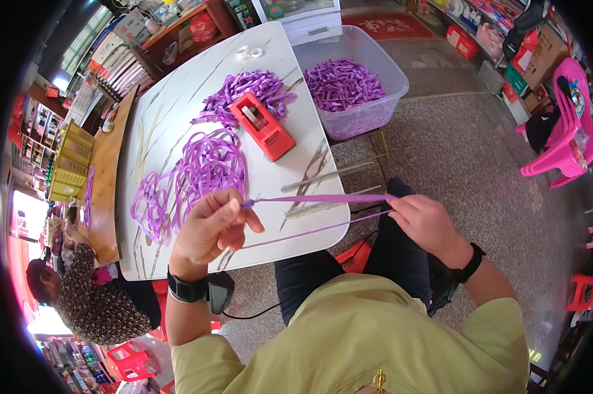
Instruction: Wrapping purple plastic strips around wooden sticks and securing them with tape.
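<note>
A purple ribbon loop is stretched between my hands above the table's near right corner. My left hand pinches its left end, where a darker purple bit shows at the fingertips. The other end is closed in my right hand, out past the table edge; a second strand sags below the upper one. A loose heap of purple ribbon loops lies just beyond my left hand. Behind it is a pile of bundled purple ribbons. A red tape dispenser stands beside both heaps.
The white marbled table holds tape rolls at its far end and thin metal rods near its right edge. A clear plastic bin of purple bundles stands at the right. Another person sits at the left by a wooden table.
</note>
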`<state>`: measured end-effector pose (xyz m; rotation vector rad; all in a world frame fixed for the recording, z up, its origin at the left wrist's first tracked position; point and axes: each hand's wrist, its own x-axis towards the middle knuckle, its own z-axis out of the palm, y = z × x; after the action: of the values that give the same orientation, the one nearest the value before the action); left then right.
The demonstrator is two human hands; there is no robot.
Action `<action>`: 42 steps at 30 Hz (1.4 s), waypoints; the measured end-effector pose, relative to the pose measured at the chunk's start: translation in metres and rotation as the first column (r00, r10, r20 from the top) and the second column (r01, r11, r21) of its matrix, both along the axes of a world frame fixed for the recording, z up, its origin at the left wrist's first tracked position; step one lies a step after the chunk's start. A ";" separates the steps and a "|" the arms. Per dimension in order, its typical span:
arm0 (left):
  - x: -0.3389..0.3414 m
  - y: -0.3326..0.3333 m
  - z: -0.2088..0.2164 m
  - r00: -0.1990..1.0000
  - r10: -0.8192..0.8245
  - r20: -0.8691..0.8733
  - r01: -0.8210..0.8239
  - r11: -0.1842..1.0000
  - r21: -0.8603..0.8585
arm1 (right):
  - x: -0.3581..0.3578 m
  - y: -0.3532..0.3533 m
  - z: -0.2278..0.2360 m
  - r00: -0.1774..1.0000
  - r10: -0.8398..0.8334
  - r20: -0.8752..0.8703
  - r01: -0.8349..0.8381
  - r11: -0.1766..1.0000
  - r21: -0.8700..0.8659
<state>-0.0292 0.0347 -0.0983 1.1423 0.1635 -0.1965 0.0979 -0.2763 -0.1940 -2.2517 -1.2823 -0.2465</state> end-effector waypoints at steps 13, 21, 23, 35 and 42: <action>-0.007 -0.018 -0.016 0.990 0.001 -0.144 -0.004 1.000 -0.020 | -0.016 0.019 -0.002 0.599 0.131 -0.790 0.100 0.966 0.237; -0.002 -0.028 -0.014 0.990 -0.061 -0.129 0.060 0.998 -0.016 | -0.015 0.044 -0.025 0.569 0.471 -0.674 -0.061 0.842 0.536; -0.002 -0.032 -0.012 0.988 -0.083 -0.127 0.082 0.997 -0.013 | -0.017 0.055 -0.018 0.539 0.532 -0.654 -0.062 0.799 0.598; 0.003 -0.050 -0.013 0.972 -0.208 -0.114 0.205 0.978 -0.039 | -0.023 0.080 0.035 0.627 0.621 -0.470 -0.197 0.711 0.676; 0.006 -0.055 -0.011 0.966 -0.232 -0.116 0.238 0.970 0.041 | -0.022 0.079 0.038 0.749 0.550 -0.369 -0.220 0.731 0.646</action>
<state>-0.0236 -0.0200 -0.1095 1.2049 0.1312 -0.4692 0.0755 -0.1969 -0.1561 -1.3342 -1.1444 0.1600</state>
